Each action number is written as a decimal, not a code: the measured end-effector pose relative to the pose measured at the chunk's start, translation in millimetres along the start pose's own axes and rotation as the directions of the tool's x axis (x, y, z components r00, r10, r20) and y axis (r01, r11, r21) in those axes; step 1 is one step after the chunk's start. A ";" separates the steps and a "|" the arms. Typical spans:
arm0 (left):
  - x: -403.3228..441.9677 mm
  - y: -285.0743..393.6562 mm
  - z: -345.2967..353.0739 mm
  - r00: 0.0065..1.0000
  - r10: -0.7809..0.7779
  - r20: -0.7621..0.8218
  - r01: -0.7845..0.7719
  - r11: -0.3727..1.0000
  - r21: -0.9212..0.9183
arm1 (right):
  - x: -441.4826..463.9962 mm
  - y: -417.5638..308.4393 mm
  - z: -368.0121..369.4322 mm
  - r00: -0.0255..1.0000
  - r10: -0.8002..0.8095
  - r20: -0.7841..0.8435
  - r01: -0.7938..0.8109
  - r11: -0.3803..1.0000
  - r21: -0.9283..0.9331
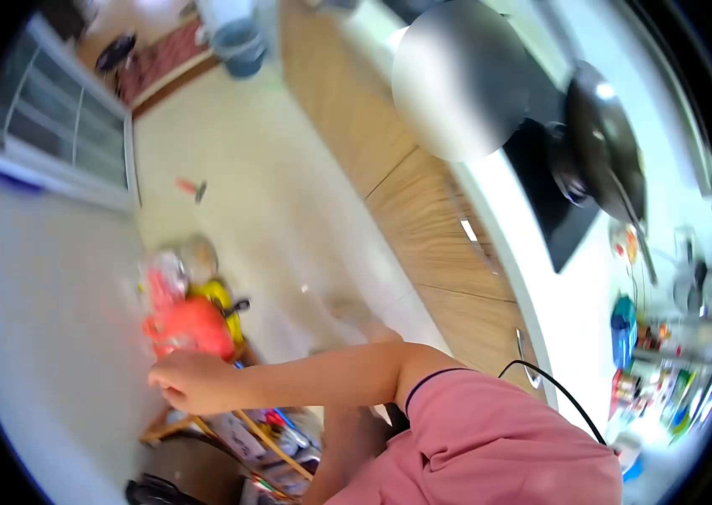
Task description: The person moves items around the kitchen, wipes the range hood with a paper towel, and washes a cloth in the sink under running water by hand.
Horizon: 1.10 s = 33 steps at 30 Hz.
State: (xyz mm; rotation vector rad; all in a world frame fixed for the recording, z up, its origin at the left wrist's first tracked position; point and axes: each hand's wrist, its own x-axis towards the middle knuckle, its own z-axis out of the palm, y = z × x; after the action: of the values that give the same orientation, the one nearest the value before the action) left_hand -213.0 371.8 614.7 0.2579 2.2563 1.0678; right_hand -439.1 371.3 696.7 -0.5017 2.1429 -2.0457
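My left hand (pixel 196 383) is at the left, at the end of my outstretched bare arm, with its fingers curled in and nothing visible in them. Right beside it, beyond the knuckles, is a red plastic bag (pixel 196 326). A yellow item (pixel 219 296) with a dark handle sits against the bag. My right hand is out of view. A large round silvery object (pixel 461 80), blurred and close to the camera, covers part of the counter and the black stove; what holds it does not show.
A dark wok (pixel 606 139) with a utensil rests over the stove (pixel 570 231). Wooden cabinets (pixel 423 210) run beneath the white counter (pixel 570 337). A red-handled item (pixel 193 188) lies on the floor. A bucket (pixel 239 49) stands at the top, and a cluttered rack (pixel 276 446) at the bottom.
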 end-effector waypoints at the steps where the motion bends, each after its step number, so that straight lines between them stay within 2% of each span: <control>1: 4.5 58.1 -34.0 0.988 0.140 0.072 -0.147 0.984 0.104 | 4.2 -34.6 -17.8 0.994 -0.084 -0.075 0.086 0.996 0.017; 2: 3.3 81.7 -48.4 0.977 0.156 0.147 -0.176 0.976 0.128 | 5.2 -58.6 -33.0 0.977 -0.160 -0.141 0.168 0.985 0.042; 4: 10.7 91.1 -51.9 0.966 0.188 0.175 -0.212 0.969 0.126 | -6.4 -84.7 -77.0 0.982 -0.182 -0.052 0.185 0.982 0.051; 5: 11.4 55.9 -44.6 0.967 0.201 0.157 -0.219 0.970 0.106 | -15.2 -91.7 -98.9 0.982 -0.190 -0.004 0.189 0.980 0.068; 6: 13.2 29.6 -41.4 0.969 0.211 0.131 -0.222 0.972 0.080 | -26.6 -89.1 -122.8 0.981 -0.189 -0.032 0.189 0.982 0.001; 7: 16.0 23.4 -44.8 0.983 0.071 0.170 -0.096 0.985 0.144 | -38.9 -77.0 -149.9 0.981 -0.188 -0.057 0.184 0.981 -0.062; 8: 13.4 19.0 -54.6 0.985 0.074 0.159 -0.098 0.983 0.152 | -48.2 -63.4 -175.4 0.970 -0.180 -0.162 0.149 0.971 -0.189; 9: 17.4 16.8 -60.9 0.986 0.075 0.148 -0.098 0.983 0.156 | -58.6 -48.6 -207.2 0.948 -0.059 -0.314 0.001 0.983 -0.184; 10: 22.7 17.7 -65.7 0.987 0.077 0.141 -0.100 0.982 0.160 | -68.3 -40.8 -240.9 0.879 -0.010 -0.477 -0.135 0.954 -0.269; 11: 26.5 20.1 -71.2 0.988 0.107 0.109 -0.122 0.984 0.134 | -72.0 -25.7 -275.1 0.807 -0.022 -0.590 -0.261 0.883 -0.390; 12: 33.4 30.0 -77.8 0.979 0.164 0.119 -0.183 0.968 0.171 | -76.0 -8.7 -309.7 0.744 -0.147 -0.651 -0.303 0.795 -0.525; 14: 43.1 51.4 -90.4 0.955 0.263 0.134 -0.289 0.926 0.241 | -68.1 -23.8 -374.1 0.679 -0.257 -0.688 -0.402 0.654 -0.641; 16: 63.1 69.4 -95.6 0.967 0.235 0.098 -0.251 0.944 0.215 | -48.7 -24.9 -428.5 0.712 -0.355 -0.606 -0.534 0.287 -0.795; 19: 92.4 115.0 -107.6 0.984 0.177 0.015 -0.177 0.971 0.162 | -31.2 -29.1 -464.9 0.723 -0.273 -0.635 -0.638 0.087 -0.765; 20: 100.0 128.2 -112.2 0.988 0.153 -0.018 -0.149 0.979 0.141 | -28.2 -25.7 -472.1 0.727 -0.248 -0.641 -0.636 0.111 -0.764; 21: 109.1 131.1 -116.2 0.974 0.224 -0.029 -0.215 0.961 0.172 | -26.9 -22.7 -476.7 0.728 -0.219 -0.649 -0.637 0.135 -0.759; 22: 112.4 137.8 -121.6 0.972 0.230 -0.038 -0.222 0.962 0.156 | -25.0 -21.5 -479.8 0.728 -0.190 -0.658 -0.640 0.156 -0.753; 23: 117.0 148.1 -127.9 0.969 0.241 -0.047 -0.232 0.963 0.139 | -22.7 -21.6 -481.3 0.690 -0.107 -0.716 -0.688 0.213 -0.694; 26: 136.2 171.3 -149.5 0.959 0.281 -0.030 -0.275 0.953 0.125 | -22.2 -15.4 -483.3 0.646 -0.106 -0.756 -0.669 0.396 -0.628; 27: 145.2 176.8 -157.2 0.955 0.296 -0.015 -0.291 0.948 0.125 | -18.8 -22.6 -476.6 0.563 0.058 -0.824 -0.573 0.747 -0.339; 28: 161.4 176.9 -162.6 0.964 0.266 -0.017 -0.265 0.963 0.044 | -16.2 -38.9 -467.6 0.519 0.251 -0.817 -0.380 0.924 0.043; 29: 181.9 171.7 -165.8 0.972 0.233 -0.013 -0.234 0.971 -0.040 | -15.4 -54.6 -455.8 0.523 0.435 -0.733 -0.134 0.891 0.433; 30: 199.0 169.1 -170.6 0.981 0.194 -0.003 -0.193 0.973 -0.124 | -16.5 -59.3 -441.4 0.572 0.572 -0.588 0.114 0.654 0.748; 32: 248.6 196.1 -189.3 0.967 0.253 0.016 -0.204 0.813 -0.546 | -20.8 -51.5 -407.0 0.770 0.513 -0.379 0.257 0.294 0.920; 33: 268.7 227.3 -200.0 0.988 0.143 0.053 -0.067 0.721 -0.690 | -16.8 -55.8 -393.6 0.802 0.479 -0.356 0.249 0.273 0.929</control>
State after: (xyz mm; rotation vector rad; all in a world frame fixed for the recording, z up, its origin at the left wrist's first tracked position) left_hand -565.8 506.7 760.0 0.1167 1.6113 1.8254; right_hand -542.7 747.0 776.5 0.5721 0.4826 -3.0793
